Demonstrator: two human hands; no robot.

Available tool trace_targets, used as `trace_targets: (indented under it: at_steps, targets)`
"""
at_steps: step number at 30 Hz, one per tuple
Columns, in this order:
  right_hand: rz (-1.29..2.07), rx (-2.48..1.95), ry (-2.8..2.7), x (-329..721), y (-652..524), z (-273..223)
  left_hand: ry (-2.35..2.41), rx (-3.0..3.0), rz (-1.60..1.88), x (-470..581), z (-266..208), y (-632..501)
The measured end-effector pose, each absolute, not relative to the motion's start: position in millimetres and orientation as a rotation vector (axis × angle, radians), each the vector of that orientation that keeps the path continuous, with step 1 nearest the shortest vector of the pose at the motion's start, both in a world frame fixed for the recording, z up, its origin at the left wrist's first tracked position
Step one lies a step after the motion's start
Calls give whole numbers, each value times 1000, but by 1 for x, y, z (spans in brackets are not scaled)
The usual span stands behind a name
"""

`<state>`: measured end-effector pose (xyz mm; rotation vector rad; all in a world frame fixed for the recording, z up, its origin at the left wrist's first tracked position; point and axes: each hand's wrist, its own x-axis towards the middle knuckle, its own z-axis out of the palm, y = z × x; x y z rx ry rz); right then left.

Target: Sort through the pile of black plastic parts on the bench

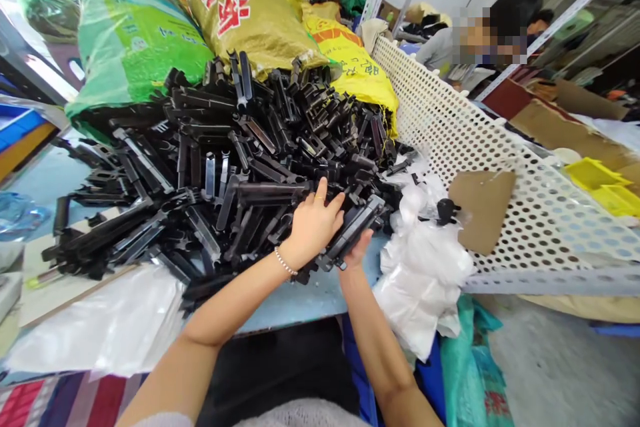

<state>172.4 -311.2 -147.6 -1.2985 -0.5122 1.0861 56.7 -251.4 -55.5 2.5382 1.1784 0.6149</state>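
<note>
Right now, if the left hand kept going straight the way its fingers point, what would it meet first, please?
Most likely the heap of black plastic parts: the left hand already rests on its near edge, fingers pointing up into it, though depth is hard to judge.

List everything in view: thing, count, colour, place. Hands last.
black plastic parts: a large heap, too many to count, black, middle of the table
table: one, pale blue top, under the heap
sacks: at least three, green and yellow, behind the heap
perforated panel: one, white, right of the heap
cardboard piece: one, brown, against the panel
plastic bags: a bunch, white, right table edge
clear bags: a stack, near left
yellow bins: two or so, far right
another person: one, background right
left hand: on the heap, wrist bracelet
right hand: under a bundle of parts, gripping it
</note>
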Motion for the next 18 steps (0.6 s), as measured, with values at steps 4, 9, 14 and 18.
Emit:
trace_targets:
  at_steps: [4, 9, 14, 18]
  targets:
    - [1041, -1144, -619, 164, -283, -116, 1153, 2620, 659, 51, -20, -223]
    - [894, -837, -841, 157, -223, -59, 1211, 2599, 888, 42, 39, -185]
    - [883, -712, -1058, 154, -122, 13, 1188, 2436, 1218, 37, 83, -93]
    - [849, -763, -1238, 147, -24, 51, 1193, 2399, 1345, 28, 99, -1]
